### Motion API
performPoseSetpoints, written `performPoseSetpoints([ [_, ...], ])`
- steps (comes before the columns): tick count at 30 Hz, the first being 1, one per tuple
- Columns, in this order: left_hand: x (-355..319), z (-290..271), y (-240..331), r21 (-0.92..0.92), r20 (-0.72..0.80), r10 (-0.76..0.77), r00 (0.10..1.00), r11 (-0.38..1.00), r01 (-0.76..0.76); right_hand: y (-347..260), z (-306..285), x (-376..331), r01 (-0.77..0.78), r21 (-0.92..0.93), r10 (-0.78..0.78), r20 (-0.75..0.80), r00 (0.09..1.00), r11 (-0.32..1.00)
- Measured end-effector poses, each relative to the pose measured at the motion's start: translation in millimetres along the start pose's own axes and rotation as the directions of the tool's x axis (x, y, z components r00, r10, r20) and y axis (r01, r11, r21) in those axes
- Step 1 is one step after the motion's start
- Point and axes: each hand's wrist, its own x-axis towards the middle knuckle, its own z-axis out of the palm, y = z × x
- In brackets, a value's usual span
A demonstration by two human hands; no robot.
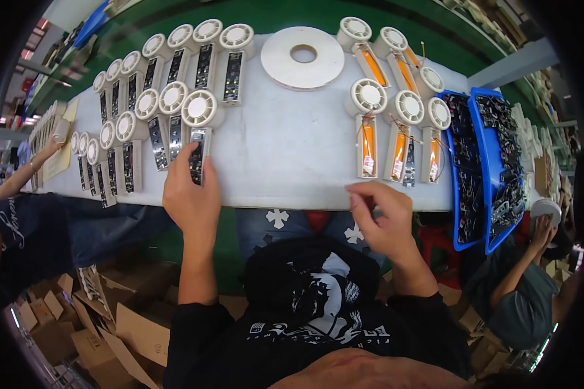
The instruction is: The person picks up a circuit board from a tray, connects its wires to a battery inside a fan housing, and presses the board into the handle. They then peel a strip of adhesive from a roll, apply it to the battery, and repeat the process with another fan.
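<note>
My left hand (191,194) is over the lower end of a white handheld fan (200,111), its thumb and fingers on either side of the handle. A black circuit board (196,146) lies along that handle, partly covered by my fingers. More white fans with boards, such as one fan (237,39) behind it, lie in rows on the left of the table. My right hand (386,214) is at the table's front edge, thumb and index finger apart, holding nothing visible. Closest to it lies a fan (368,97) with an orange strip (368,144) and thin wires in its handle.
A large roll of white tape (328,61) lies at the table's far middle. Two blue trays (459,240) of black circuit boards stand at the right end. Co-workers' hands (52,148) show at left and right (544,232). Cardboard boxes (136,334) are on the floor.
</note>
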Motion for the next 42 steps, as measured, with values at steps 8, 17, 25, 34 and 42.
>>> performPoseSetpoints([
  [8,-4.6,2.0,10.0,0.040,-0.028,-0.003,1.000,0.999,0.004,-13.4,-1.7,25.0,-0.121,-0.758,-0.144,-0.273,0.951,0.641],
  [17,-4.6,-2.4,25.6,0.160,-0.187,0.261,0.947,0.959,-0.233,1.7,12.5,36.2,-0.094,-0.837,-0.047,-0.142,0.989,0.539],
  [25,15.0,54.2,92.5,-0.612,0.231,0.179,0.956,0.790,0.000,-21.2,18.4,21.3,0.065,-0.603,-0.075,0.008,0.997,0.795],
  [34,13.2,59.3,83.3,-0.684,0.460,0.238,0.855,0.710,0.170,15.6,-127.0,-4.5,-0.470,-0.691,-0.105,-0.615,0.782,0.549],
  [42,6.0,69.1,83.0,-0.691,0.390,0.238,0.889,0.715,0.112,16.4,-60.5,-10.3,-0.418,-0.740,0.199,-0.370,0.907,0.527],
])
